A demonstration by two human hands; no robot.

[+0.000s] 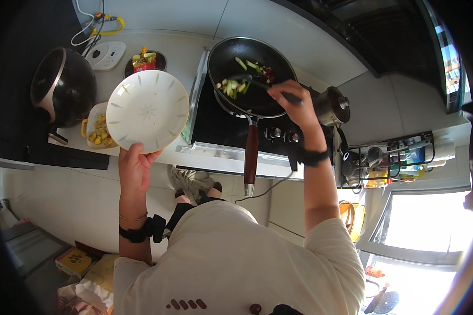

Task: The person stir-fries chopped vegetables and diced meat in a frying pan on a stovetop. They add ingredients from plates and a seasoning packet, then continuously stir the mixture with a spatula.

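Observation:
My left hand [137,159] grips the near rim of a white plate [148,112] with a leaf pattern and a yellow edge; no food lies on it. In my right hand [293,100] is a dark spatula [260,82], whose head reaches into a black wok [236,51]. The wok stands on the gas hob, and its brown handle [251,153] points toward me. Cut green and white pieces, probably scallion [231,87], lie in the wok by the spatula's head. Dark red bits [269,74] sit farther right in it.
Left of the plate are a dish of yellowish food pieces [100,132], partly covered, and a black air fryer [65,88]. Behind it stand a seasoning pouch [144,62] and a white appliance base [106,55]. A lidded steel pot [332,105] and a utensil rack [394,157] are to the right.

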